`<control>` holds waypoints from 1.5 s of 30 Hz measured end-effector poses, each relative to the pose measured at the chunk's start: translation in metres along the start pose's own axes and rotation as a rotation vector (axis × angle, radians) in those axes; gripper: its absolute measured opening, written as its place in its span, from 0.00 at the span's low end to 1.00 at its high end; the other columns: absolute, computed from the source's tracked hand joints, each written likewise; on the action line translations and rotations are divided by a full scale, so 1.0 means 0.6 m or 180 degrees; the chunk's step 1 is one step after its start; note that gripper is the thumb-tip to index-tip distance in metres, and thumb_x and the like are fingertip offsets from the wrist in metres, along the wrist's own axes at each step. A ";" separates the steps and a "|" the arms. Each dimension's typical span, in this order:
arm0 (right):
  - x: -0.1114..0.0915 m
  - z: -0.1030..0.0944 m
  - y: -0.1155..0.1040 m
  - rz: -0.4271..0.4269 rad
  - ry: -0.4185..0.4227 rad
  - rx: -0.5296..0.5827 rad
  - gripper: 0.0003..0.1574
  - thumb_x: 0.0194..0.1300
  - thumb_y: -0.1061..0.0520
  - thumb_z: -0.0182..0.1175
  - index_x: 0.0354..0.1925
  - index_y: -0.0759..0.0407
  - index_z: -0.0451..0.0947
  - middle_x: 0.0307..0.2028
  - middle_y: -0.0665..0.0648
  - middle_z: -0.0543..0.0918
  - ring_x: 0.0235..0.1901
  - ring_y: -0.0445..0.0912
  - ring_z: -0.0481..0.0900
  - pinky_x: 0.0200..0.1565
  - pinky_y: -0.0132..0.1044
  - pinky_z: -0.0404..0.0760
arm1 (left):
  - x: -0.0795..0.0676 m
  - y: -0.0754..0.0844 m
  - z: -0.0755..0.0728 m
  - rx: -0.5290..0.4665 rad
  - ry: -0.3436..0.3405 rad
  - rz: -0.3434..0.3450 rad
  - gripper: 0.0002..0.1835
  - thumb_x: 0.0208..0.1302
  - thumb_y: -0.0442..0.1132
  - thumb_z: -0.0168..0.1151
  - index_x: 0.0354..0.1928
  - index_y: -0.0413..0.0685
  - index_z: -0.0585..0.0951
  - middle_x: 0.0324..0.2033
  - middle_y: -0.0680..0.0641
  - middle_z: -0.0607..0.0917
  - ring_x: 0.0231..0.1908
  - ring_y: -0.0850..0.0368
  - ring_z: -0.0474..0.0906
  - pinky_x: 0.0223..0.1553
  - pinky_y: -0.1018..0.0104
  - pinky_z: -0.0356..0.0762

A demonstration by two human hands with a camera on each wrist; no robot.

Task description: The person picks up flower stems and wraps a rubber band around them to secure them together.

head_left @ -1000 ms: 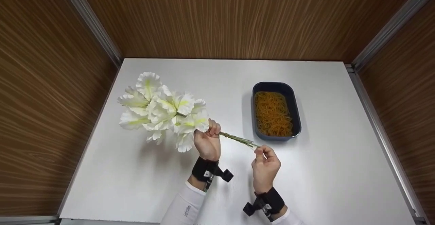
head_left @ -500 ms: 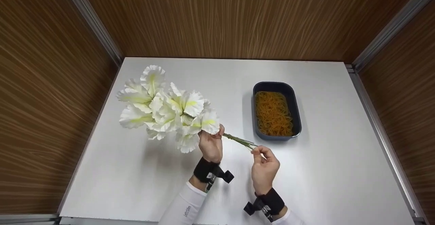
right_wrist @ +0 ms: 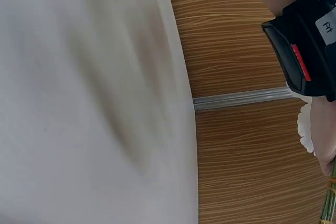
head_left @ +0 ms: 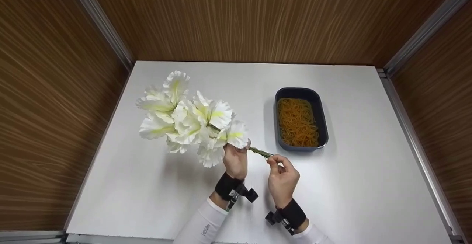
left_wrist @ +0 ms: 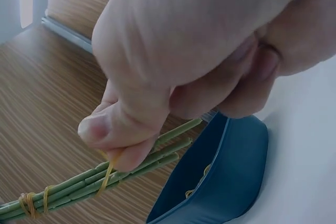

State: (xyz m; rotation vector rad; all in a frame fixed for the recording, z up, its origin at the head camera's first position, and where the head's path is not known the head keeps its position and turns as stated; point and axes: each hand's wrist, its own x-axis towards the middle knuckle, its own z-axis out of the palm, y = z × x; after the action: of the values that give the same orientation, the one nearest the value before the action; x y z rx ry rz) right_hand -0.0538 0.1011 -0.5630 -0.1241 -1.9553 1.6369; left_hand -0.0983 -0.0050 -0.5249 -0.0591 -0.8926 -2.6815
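Observation:
A bunch of white flowers (head_left: 191,118) with yellow-green streaks lies in the air over the left half of the table. My left hand (head_left: 236,161) grips its green stems (head_left: 261,152) just below the blossoms, partly hidden by petals. At the cut ends, my right hand (head_left: 283,175) pinches a stretched yellow rubber band (left_wrist: 106,178) between thumb and forefinger. That band loops across the stems in the left wrist view. Farther up the stems, more rubber bands (left_wrist: 29,204) are wound tight. The right wrist view catches only the left hand (right_wrist: 324,129) and banded stems (right_wrist: 328,205) at its edge.
A dark blue container (head_left: 300,149) holding a heap of orange-yellow rubber bands (head_left: 298,122) stands on the white table (head_left: 372,170), beyond and right of the right hand. Wood-grain panels (head_left: 236,19) wall the table at the back and sides.
The flowers and left hand have shifted right. My right hand has slid left along the stems, away from their cut ends, and the two hands are closer together. The container has stayed put.

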 end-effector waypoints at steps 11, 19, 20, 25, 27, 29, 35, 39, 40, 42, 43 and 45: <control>0.016 -0.005 0.012 -0.0897 -0.0263 -0.0525 0.06 0.58 0.70 0.75 0.35 0.64 0.88 0.30 0.59 0.87 0.18 0.38 0.63 0.22 0.26 0.61 | 0.011 0.005 -0.008 -0.0080 -0.0025 -0.0055 0.16 0.64 0.57 0.64 0.37 0.56 0.74 0.23 0.60 0.71 0.27 0.62 0.64 0.36 0.70 0.63; 0.031 -0.028 0.007 -0.0729 -0.0286 -0.0383 0.12 0.55 0.72 0.76 0.36 0.61 0.90 0.32 0.60 0.86 0.16 0.36 0.60 0.21 0.25 0.57 | 0.021 0.016 -0.012 -0.0120 -0.0071 -0.0064 0.16 0.63 0.59 0.64 0.34 0.58 0.73 0.22 0.58 0.67 0.26 0.58 0.57 0.35 0.70 0.62; 0.036 -0.033 0.005 -0.0688 -0.0338 -0.0373 0.12 0.55 0.72 0.76 0.37 0.61 0.90 0.32 0.59 0.86 0.17 0.36 0.60 0.22 0.25 0.58 | 0.023 0.019 -0.012 -0.0127 -0.0106 -0.0086 0.16 0.63 0.59 0.64 0.34 0.59 0.73 0.22 0.57 0.66 0.26 0.58 0.56 0.34 0.70 0.61; 0.076 -0.063 -0.008 -0.0504 -0.0806 -0.0370 0.10 0.59 0.70 0.74 0.39 0.61 0.90 0.32 0.59 0.88 0.22 0.33 0.69 0.27 0.23 0.67 | 0.031 0.029 -0.017 -0.0282 -0.0386 -0.0203 0.15 0.66 0.58 0.62 0.33 0.58 0.71 0.23 0.55 0.63 0.25 0.56 0.50 0.32 0.69 0.54; 0.093 -0.075 -0.013 -0.0396 -0.1075 -0.0377 0.08 0.62 0.68 0.73 0.40 0.60 0.90 0.32 0.58 0.89 0.26 0.33 0.75 0.30 0.23 0.74 | 0.034 0.034 -0.019 -0.0320 -0.0465 -0.0268 0.16 0.65 0.57 0.62 0.31 0.57 0.71 0.23 0.54 0.61 0.25 0.56 0.49 0.32 0.67 0.50; 0.109 -0.085 -0.017 -0.0242 -0.1378 -0.0352 0.07 0.64 0.67 0.72 0.40 0.58 0.90 0.32 0.57 0.89 0.29 0.33 0.80 0.33 0.24 0.79 | 0.037 0.038 -0.020 -0.0328 -0.0521 -0.0337 0.18 0.64 0.57 0.63 0.29 0.56 0.69 0.23 0.53 0.59 0.25 0.56 0.48 0.32 0.66 0.48; 0.149 -0.093 -0.020 0.0300 -0.2243 -0.0203 0.07 0.69 0.65 0.68 0.45 0.60 0.89 0.38 0.64 0.91 0.33 0.36 0.87 0.39 0.28 0.86 | 0.043 0.046 -0.021 -0.0371 -0.0704 -0.0543 0.22 0.65 0.60 0.62 0.27 0.57 0.63 0.23 0.51 0.52 0.24 0.56 0.46 0.32 0.65 0.44; 0.168 -0.085 -0.012 0.0593 -0.2799 0.0007 0.12 0.72 0.63 0.66 0.50 0.69 0.86 0.45 0.73 0.89 0.39 0.38 0.90 0.46 0.30 0.88 | 0.046 0.045 -0.025 -0.0471 -0.0922 -0.0616 0.27 0.68 0.61 0.58 0.28 0.53 0.57 0.23 0.51 0.49 0.24 0.57 0.44 0.31 0.66 0.42; 0.170 -0.081 -0.010 0.0662 -0.2930 0.0063 0.13 0.73 0.63 0.65 0.51 0.71 0.86 0.46 0.74 0.89 0.40 0.38 0.91 0.47 0.31 0.88 | 0.046 0.044 -0.026 -0.0488 -0.0983 -0.0638 0.28 0.68 0.62 0.57 0.28 0.52 0.55 0.23 0.51 0.49 0.23 0.57 0.44 0.31 0.66 0.42; 0.173 -0.074 -0.004 0.0815 -0.3175 0.0158 0.16 0.74 0.62 0.64 0.53 0.73 0.84 0.47 0.76 0.88 0.41 0.37 0.91 0.48 0.32 0.89 | 0.047 0.042 -0.029 -0.0532 -0.1093 -0.0691 0.30 0.69 0.62 0.57 0.28 0.50 0.52 0.23 0.52 0.48 0.23 0.58 0.42 0.30 0.66 0.41; 0.172 -0.070 -0.001 0.0856 -0.3288 0.0182 0.17 0.74 0.61 0.64 0.53 0.74 0.84 0.47 0.75 0.88 0.42 0.37 0.91 0.48 0.32 0.88 | 0.047 0.040 -0.030 -0.0553 -0.1140 -0.0718 0.31 0.69 0.62 0.56 0.27 0.50 0.51 0.22 0.52 0.48 0.23 0.58 0.42 0.29 0.66 0.41; 0.170 -0.063 0.005 0.0908 -0.3501 0.0192 0.17 0.75 0.61 0.64 0.54 0.74 0.84 0.47 0.74 0.89 0.41 0.36 0.90 0.47 0.31 0.88 | 0.047 0.037 -0.033 -0.0589 -0.1215 -0.0769 0.32 0.68 0.60 0.57 0.27 0.50 0.49 0.22 0.52 0.48 0.22 0.58 0.41 0.29 0.66 0.40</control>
State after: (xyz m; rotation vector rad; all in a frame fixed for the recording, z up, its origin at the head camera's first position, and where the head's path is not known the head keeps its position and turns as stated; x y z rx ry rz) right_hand -0.1209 0.1780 -0.5251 0.6959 -2.7345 2.2079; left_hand -0.1174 -0.0412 -0.5242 -0.5542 -0.7924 -3.0328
